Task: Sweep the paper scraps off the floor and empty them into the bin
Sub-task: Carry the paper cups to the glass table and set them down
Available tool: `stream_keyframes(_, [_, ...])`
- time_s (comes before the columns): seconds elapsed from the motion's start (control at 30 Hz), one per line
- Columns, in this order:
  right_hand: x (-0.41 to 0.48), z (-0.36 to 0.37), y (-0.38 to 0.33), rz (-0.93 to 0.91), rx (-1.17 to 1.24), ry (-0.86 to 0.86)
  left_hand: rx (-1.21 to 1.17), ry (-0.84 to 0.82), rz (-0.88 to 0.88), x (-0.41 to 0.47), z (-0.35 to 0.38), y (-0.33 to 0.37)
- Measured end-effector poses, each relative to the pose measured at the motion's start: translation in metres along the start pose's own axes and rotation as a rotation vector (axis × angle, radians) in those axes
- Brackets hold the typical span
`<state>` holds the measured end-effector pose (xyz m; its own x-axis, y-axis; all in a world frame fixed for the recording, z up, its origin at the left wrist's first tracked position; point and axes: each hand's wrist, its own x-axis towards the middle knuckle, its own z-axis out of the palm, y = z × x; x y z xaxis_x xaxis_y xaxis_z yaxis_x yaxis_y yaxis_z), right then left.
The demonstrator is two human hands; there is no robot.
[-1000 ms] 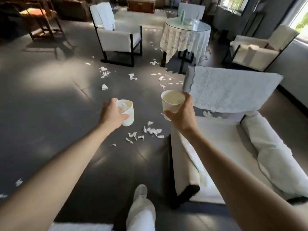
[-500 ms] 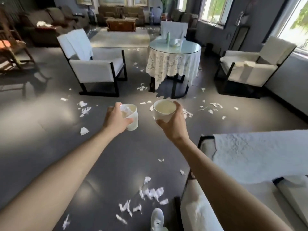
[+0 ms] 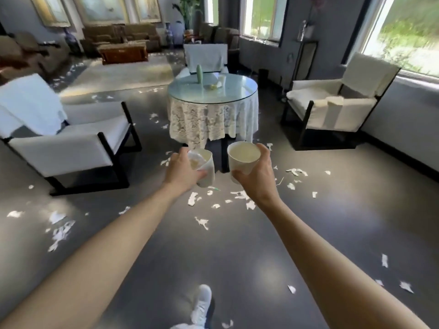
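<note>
Both your bare arms reach out ahead, almost parallel. Your left hand (image 3: 181, 173) curls round a paper cup (image 3: 209, 172). Your right hand (image 3: 257, 178), just beside it and level, grips a second cup (image 3: 242, 160) from its outer side.

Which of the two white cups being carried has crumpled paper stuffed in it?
The left cup, gripped by the left hand: crumpled paper shows at its mouth. The right cup, in the right hand, shows only a smooth pale inside.

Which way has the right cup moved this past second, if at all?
Yes, forward toward the table. The cup in the right hand now shows just below its lace cloth; earlier it was well short.
</note>
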<state>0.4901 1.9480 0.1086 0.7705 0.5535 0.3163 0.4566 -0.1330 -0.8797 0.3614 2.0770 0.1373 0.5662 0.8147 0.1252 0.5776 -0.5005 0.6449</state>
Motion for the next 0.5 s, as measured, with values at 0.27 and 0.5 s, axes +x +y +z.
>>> stream_keyframes(0.27, [0.237, 0.035, 0.098, 0.168, -0.058, 0.231, -0.021, -0.221, 0.143, 0.293, 0.095, 0.031])
stream_keyframes(0.5, [0.443, 0.003, 0.208, 0.201, -0.226, 0.349, -0.114, -0.304, 0.206, 0.502, 0.23, 0.104])
